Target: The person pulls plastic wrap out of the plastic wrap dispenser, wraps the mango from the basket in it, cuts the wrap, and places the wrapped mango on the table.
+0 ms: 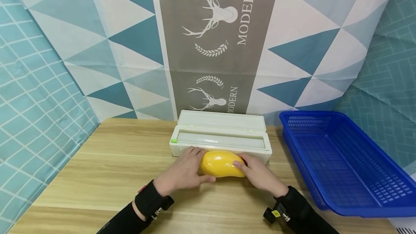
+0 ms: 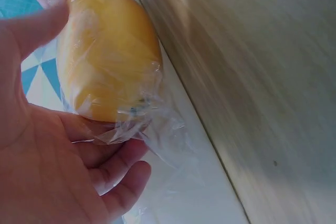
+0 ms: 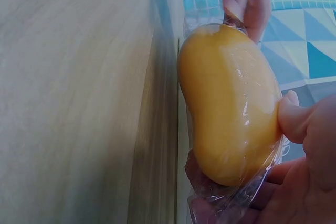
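A glossy yellow mango, wrapped in clear cling film, is between my two hands, in front of the white cling film box. My left hand holds its left end, fingers behind and thumb at the near side. In the left wrist view, the loose film lies against those fingers. My right hand grips the other end, its thumb pressing on the mango's side and its fingers behind the film. The box stands with its lid raised and a pale roll inside.
A blue plastic basket with perforated walls stands at the right of the wooden table. Behind the table hangs a patterned cloth with triangles and deer heads. Tile-patterned sheets border both sides.
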{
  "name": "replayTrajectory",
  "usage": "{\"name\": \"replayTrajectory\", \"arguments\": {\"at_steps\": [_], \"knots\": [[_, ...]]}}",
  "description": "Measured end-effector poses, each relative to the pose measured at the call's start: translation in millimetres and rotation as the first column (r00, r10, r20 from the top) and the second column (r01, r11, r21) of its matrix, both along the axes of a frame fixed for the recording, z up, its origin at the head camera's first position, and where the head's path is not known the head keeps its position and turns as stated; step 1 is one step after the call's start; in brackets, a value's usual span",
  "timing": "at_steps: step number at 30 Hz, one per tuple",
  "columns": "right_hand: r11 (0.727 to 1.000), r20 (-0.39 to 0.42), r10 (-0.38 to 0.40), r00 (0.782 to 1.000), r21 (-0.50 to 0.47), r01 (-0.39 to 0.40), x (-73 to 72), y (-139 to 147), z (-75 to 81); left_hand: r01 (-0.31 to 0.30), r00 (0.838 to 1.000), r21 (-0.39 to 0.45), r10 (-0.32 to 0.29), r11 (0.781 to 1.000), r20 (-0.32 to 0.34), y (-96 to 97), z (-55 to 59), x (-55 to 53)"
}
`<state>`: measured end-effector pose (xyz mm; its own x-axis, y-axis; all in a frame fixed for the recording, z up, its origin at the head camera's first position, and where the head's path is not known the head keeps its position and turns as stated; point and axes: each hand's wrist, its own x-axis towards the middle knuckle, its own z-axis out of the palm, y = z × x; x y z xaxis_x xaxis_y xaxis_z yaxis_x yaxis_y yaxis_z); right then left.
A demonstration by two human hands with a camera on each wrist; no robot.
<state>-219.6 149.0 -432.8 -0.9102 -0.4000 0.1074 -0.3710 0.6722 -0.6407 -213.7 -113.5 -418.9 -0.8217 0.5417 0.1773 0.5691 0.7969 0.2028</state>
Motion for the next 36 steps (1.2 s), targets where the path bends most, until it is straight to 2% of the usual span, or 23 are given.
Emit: {"name": "replayTrajectory", "arguments": {"at_steps": [3, 7, 12, 15, 29, 36], "knots": [[1.0, 0.006, -0.001, 1.0, -0.002, 0.001, -0.6, 0.0, 0.2, 0.01, 1.0, -0.011, -0.01, 1.0, -0.016, 1.2, -1.2, 0.1], [1.0, 0.025, -0.004, 1.0, -0.001, 0.005, -2.0, 0.1, -0.6, 0.023, 0.997, -0.039, -0.026, 0.999, -0.077, 1.8, -4.6, 0.1], [1.0, 0.053, -0.012, 0.999, -0.005, 0.013, -4.8, -0.2, -2.4, 0.018, 0.989, -0.05, -0.025, 0.999, -0.142, 2.7, -8.5, 0.4], [1.0, 0.069, -0.01, 0.998, -0.014, 0.011, -5.9, 0.0, -3.4, 0.01, 0.987, -0.053, -0.018, 0.999, -0.16, 4.0, -10.2, 0.6], [0.999, 0.09, 0.012, 0.996, -0.034, -0.009, -9.2, -0.4, -4.7, -0.016, 0.993, -0.043, 0.01, 0.999, -0.122, 7.6, -17.4, 3.0], [0.999, 0.113, 0.009, 0.994, -0.033, -0.005, -6.4, -1.5, -3.8, -0.026, 0.996, -0.028, 0.023, 0.999, -0.081, 5.9, -13.4, 4.4]]}}
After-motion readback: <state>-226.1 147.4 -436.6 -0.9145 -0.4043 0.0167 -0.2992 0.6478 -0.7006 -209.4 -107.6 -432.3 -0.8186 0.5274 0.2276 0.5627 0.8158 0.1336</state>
